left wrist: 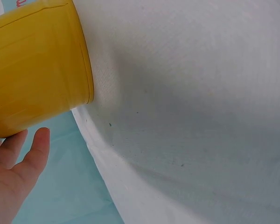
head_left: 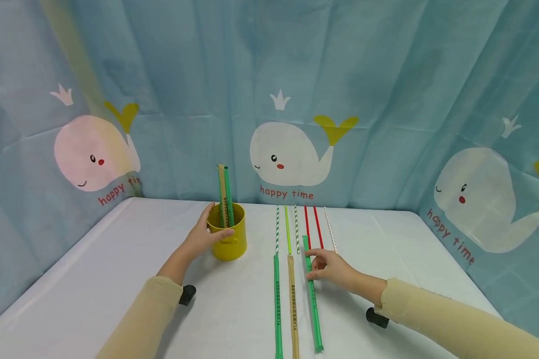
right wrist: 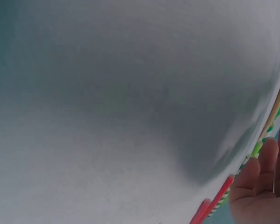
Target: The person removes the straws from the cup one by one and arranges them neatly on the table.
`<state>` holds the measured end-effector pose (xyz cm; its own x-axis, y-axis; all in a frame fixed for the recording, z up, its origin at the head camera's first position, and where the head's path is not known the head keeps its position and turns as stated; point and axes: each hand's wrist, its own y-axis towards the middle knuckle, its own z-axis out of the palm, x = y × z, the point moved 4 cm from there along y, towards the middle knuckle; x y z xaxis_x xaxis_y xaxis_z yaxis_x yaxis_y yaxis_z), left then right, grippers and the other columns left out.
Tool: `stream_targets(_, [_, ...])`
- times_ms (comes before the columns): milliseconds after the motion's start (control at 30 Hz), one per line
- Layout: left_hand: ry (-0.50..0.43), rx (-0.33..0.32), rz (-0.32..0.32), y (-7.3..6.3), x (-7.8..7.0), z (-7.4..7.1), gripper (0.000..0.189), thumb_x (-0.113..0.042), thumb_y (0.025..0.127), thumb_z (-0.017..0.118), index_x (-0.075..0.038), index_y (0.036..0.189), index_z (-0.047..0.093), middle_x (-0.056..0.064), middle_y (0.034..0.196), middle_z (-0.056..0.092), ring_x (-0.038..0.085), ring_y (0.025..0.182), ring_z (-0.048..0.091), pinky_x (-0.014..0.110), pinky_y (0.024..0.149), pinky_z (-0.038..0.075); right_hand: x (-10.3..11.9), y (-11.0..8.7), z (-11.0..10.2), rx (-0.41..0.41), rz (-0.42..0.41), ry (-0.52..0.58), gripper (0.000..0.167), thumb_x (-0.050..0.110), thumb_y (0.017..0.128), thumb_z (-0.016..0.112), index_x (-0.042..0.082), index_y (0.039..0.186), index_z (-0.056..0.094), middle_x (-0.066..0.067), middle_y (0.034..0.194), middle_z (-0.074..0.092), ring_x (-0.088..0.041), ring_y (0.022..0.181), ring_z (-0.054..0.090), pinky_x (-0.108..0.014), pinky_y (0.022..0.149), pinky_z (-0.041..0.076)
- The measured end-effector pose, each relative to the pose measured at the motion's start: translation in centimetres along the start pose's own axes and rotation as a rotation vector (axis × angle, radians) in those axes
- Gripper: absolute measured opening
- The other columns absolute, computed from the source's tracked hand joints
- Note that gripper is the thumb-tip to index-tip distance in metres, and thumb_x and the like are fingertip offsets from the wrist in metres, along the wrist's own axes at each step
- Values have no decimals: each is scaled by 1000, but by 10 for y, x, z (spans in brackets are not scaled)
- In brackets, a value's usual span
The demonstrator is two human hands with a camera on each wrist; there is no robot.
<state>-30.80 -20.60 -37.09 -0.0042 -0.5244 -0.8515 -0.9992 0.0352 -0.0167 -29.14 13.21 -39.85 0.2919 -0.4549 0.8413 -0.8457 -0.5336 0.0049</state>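
My left hand [head_left: 205, 238] grips a small yellow metal bucket [head_left: 235, 244], thumb across its front and fingers around its far left side. Upright in the bucket stand several paper-wrapped straws, green and brown [head_left: 223, 192]. In the left wrist view the bucket [left wrist: 42, 65] looms large, with fingers [left wrist: 35, 151] at its side. My right hand [head_left: 334, 269] pinches a green wrapped straw [head_left: 315, 319] near its upper part, and that straw slants slightly on the table. To its left lie a brown wrapped straw [head_left: 292, 299] and another green wrapped straw [head_left: 277, 304].
Farther back lies a row of bare straws: green-striped [head_left: 277, 229], lime green [head_left: 288, 229], red [head_left: 318, 229] and a pale patterned one [head_left: 330, 229]. White cloth covers the table [head_left: 386, 239]. A blue curtain [head_left: 197, 99] with whale prints hangs behind it.
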Motion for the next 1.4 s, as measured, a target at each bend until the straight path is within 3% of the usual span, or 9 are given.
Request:
stream_targets(667, [13, -3, -4, -1, -3, -2, 109, -53, 87, 67, -18, 156, -8, 18, 161, 1, 45, 144, 7, 66, 111, 14, 4, -12, 24, 178, 25, -78, 54, 8, 82, 78, -10, 125, 52, 2, 68, 56, -9, 58, 45, -18, 51, 35])
stream_targets(800, [14, 3, -4, -1, -2, -1, 109, -52, 87, 68, -17, 156, -8, 20, 161, 2, 46, 144, 8, 66, 111, 14, 5, -13, 24, 197, 28, -100, 60, 9, 82, 78, -11, 130, 49, 1, 67, 56, -10, 57, 45, -19, 50, 35])
stream_targets(967, [17, 6, -3, -2, -2, -1, 110, -53, 86, 68, -15, 156, -7, 21, 160, 4, 47, 143, 9, 66, 110, 15, 4, -12, 25, 189, 48, -132, 69, 10, 81, 79, -13, 136, 44, 2, 66, 55, -10, 55, 44, -20, 47, 34])
stream_targets(1400, [4, 5, 6, -4, -3, 1, 107, -49, 88, 68, -15, 156, -7, 21, 160, 5, 46, 144, 8, 65, 111, 13, 7, -10, 27, 146, 63, -156, 70, 9, 79, 80, -16, 135, 45, 4, 63, 55, -8, 53, 44, -19, 46, 34])
